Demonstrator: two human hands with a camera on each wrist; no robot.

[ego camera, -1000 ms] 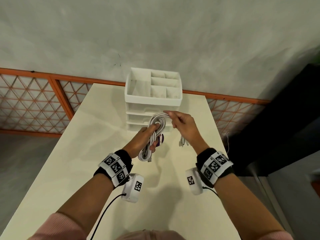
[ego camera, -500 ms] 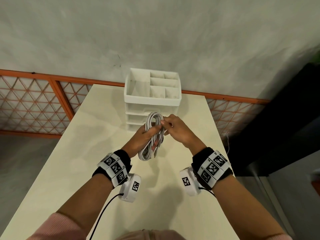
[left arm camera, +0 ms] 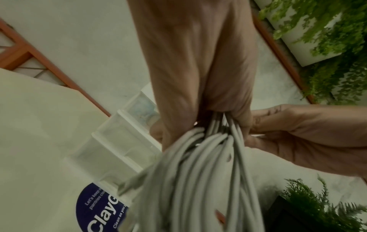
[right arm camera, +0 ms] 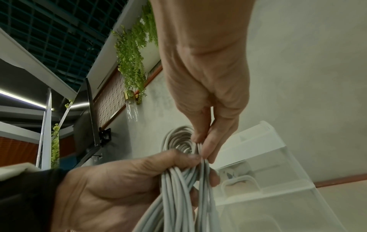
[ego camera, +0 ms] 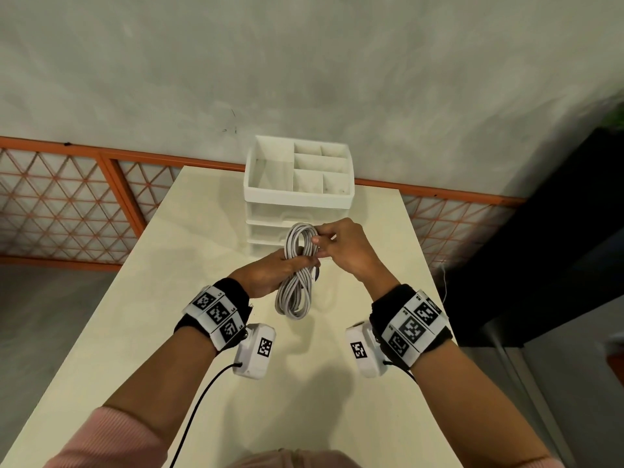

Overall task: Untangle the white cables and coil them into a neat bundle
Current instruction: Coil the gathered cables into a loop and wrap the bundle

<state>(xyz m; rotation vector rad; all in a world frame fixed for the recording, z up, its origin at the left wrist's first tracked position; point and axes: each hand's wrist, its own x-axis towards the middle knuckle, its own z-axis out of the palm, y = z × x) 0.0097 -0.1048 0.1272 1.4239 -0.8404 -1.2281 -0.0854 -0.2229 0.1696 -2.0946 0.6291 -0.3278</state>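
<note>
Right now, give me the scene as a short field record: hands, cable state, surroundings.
left hand: left hand grips the white cable coil round its middle
right hand: right hand pinches strands at the coil's upper loop
cable state: gathered in long loops, held above the table; the lower loop hangs free
behind the coil: white drawer organizer with open top compartments, at the table's far edge
background: grey wall, orange lattice railing

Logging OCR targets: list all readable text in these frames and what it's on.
"Clay", cut off by the white cable bundle: round dark blue sticker on the clear plastic drawer unit.
"Let's keep", "pantries cle", "Clean as you": same sticker, all partial.
Black-and-white square markers on the wristbands: patterns, no text.
</note>
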